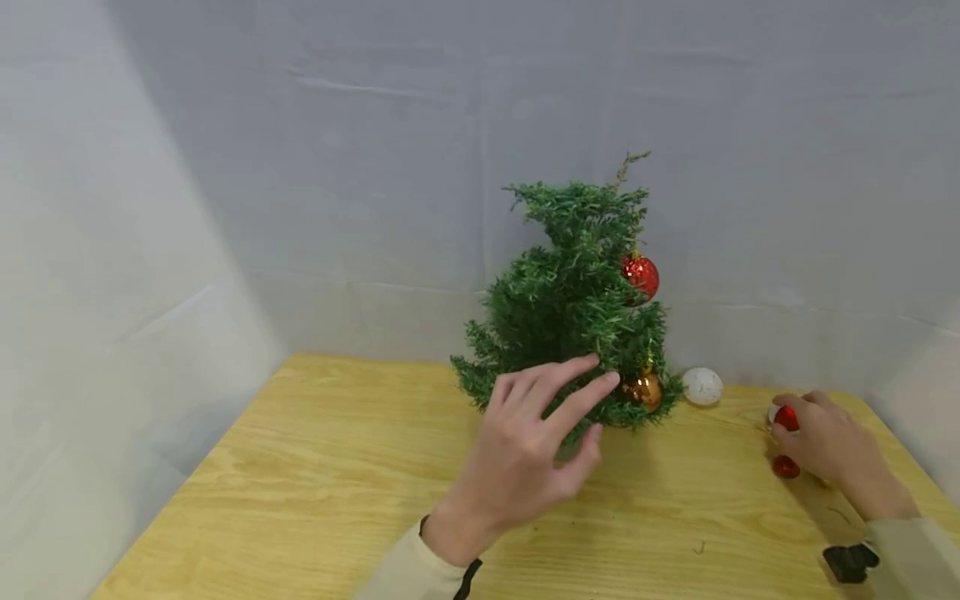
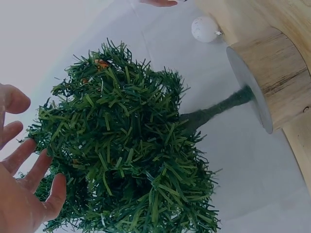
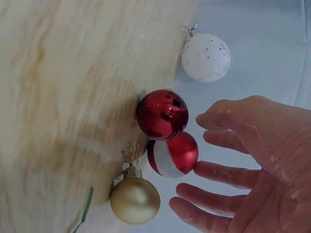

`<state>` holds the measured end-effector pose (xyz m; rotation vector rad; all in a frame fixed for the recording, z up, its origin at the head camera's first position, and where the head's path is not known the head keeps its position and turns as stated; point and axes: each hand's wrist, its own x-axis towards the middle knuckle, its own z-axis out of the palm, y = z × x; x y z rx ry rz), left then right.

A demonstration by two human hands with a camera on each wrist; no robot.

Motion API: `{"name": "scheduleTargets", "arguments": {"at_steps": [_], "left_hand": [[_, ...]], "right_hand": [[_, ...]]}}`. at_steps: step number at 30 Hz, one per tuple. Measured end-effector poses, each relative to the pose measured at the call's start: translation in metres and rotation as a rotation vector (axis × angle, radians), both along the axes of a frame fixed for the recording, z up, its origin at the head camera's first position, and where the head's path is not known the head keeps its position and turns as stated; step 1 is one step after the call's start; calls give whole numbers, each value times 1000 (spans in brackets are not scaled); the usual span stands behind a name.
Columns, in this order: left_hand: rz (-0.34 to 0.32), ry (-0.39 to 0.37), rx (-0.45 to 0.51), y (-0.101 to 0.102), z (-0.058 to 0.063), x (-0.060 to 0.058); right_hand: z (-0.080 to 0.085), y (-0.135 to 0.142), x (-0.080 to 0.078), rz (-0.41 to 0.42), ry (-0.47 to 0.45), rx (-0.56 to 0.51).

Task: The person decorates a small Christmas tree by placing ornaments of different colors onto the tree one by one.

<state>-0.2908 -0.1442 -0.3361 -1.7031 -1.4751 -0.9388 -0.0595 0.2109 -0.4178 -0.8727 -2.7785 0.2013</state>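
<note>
A small green artificial Christmas tree [image 1: 570,283] stands near the back of the table. A shiny red bauble [image 1: 640,277] and an orange-gold bauble [image 1: 645,390] hang on its right side. My left hand [image 1: 525,442] is in front of the lower branches, fingers spread and holding nothing; in the left wrist view its fingertips are at the foliage. On the right, my right hand [image 1: 832,446] reaches over loose baubles with fingers apart. Close by are a glossy red bauble [image 3: 163,115], a red-and-white bauble [image 3: 173,155] at a fingertip, and a gold bauble [image 3: 135,200], hidden in the head view.
A white speckled bauble [image 1: 702,387] lies right of the tree. The tree's wooden base [image 2: 277,77] shows in the left wrist view. A small black object [image 1: 850,563] is by the right sleeve. Pale cloth [image 1: 375,208] hangs behind the wooden table [image 1: 315,467].
</note>
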Motion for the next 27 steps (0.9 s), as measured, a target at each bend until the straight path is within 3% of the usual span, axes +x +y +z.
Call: {"name": "scheduleTargets", "arguments": {"at_steps": [12,27], "left_hand": [[-98,83,13,3,-1,-21],[11,195,43,2,-7,-27]], "right_hand": [[-3,-38,15,-152,30,-24],[-5,-37,15,-128,-13,-49]]}}
